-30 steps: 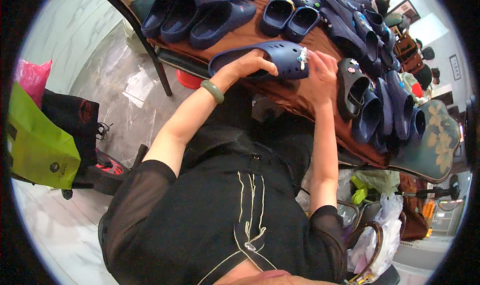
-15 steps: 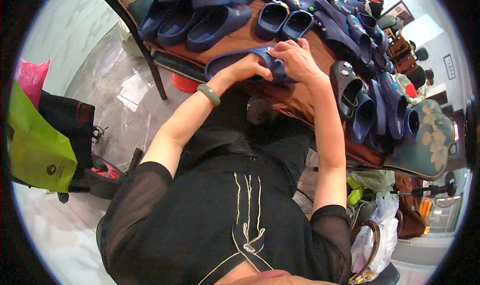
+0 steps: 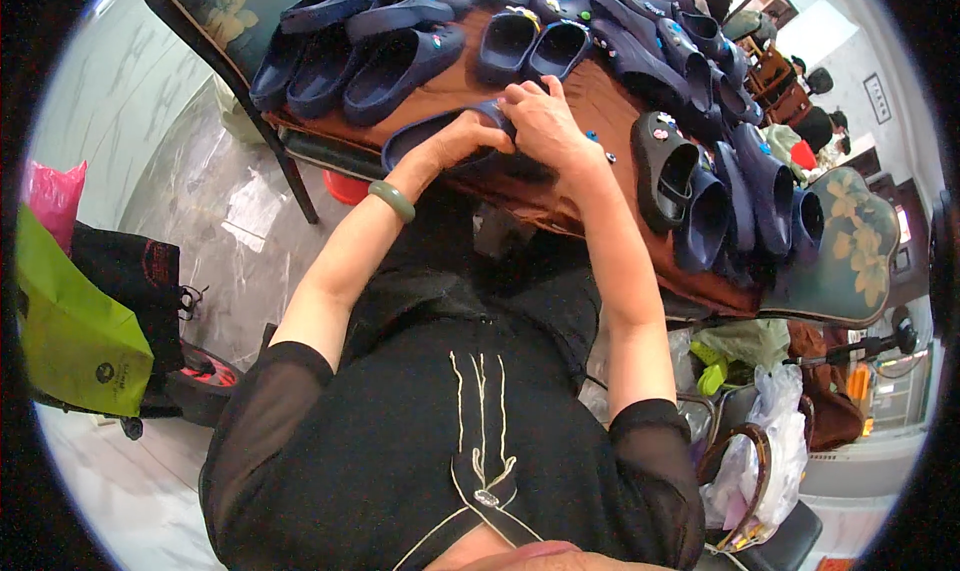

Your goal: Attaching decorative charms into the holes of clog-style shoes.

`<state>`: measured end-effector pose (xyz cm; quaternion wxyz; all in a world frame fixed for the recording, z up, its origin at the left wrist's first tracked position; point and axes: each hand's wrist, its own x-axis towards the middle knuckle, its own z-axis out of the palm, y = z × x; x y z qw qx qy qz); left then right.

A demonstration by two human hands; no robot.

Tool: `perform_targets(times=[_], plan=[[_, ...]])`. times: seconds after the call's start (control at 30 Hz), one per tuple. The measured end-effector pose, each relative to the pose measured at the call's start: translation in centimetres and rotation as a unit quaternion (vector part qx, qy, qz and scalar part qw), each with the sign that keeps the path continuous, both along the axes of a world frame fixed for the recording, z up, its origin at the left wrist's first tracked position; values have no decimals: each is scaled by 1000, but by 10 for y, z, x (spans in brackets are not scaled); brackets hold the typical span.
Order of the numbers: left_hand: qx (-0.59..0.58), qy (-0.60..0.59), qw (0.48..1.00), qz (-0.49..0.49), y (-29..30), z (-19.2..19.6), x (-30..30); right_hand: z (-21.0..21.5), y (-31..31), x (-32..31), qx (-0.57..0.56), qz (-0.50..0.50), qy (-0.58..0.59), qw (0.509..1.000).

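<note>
A navy blue clog [image 3: 416, 137] lies at the near edge of the brown cloth, its heel toward the left. My left hand [image 3: 462, 145], with a green bangle on the wrist, grips the side of this clog, thumb bent over it. My right hand [image 3: 545, 129] is closed over the clog's toe end, fingertips pressed together on its upper; whether a small piece is pinched there is hidden. Beside my right wrist, small colourful shoe charms [image 3: 600, 146] lie on the cloth. Just beyond my hands sits a pair of navy clogs [image 3: 508, 51] with charms on them.
Several navy clogs [image 3: 405, 71] stand at the left of the brown cloth [image 3: 450, 81], more at the right near a black clog [image 3: 664, 171]. Flowered chairs [image 3: 850, 241] flank the table. A red basin [image 3: 345, 186], green bag [image 3: 80, 321] and plastic bags [image 3: 765, 441] are around me.
The view has shifted, so the table appears further left. Both hands remain on the clog, and my right hand has turned over its toe. Charms now show beside my right wrist.
</note>
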<state>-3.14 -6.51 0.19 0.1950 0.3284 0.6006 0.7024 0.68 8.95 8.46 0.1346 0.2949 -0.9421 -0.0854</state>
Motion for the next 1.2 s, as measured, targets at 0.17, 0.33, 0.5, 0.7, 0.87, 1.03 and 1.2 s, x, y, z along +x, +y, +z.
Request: perform_targets(times=[0.17,0.33,0.5,0.7,0.87,1.03,1.2], plan=[[26,-65,997,19,0,6,-5,-18,79,-35,-321,12,125,939],[96,-234,967,-18,11,7,-11,-103,196,-31,-450,-229,122,855],[153,-261,953,-3,5,-2,-20,-133,191,-20,-616,-244,82,745],[186,-226,956,-14,3,11,-6,-118,161,-23,-261,-287,139,911],[154,-230,960,34,7,24,6,-117,165,-26,-342,-219,123,905],[160,-207,964,53,1,7,-8,-106,144,-13,-452,-194,100,865],[172,-242,955,0,6,15,-2,-96,118,-1,-491,-135,170,844]])
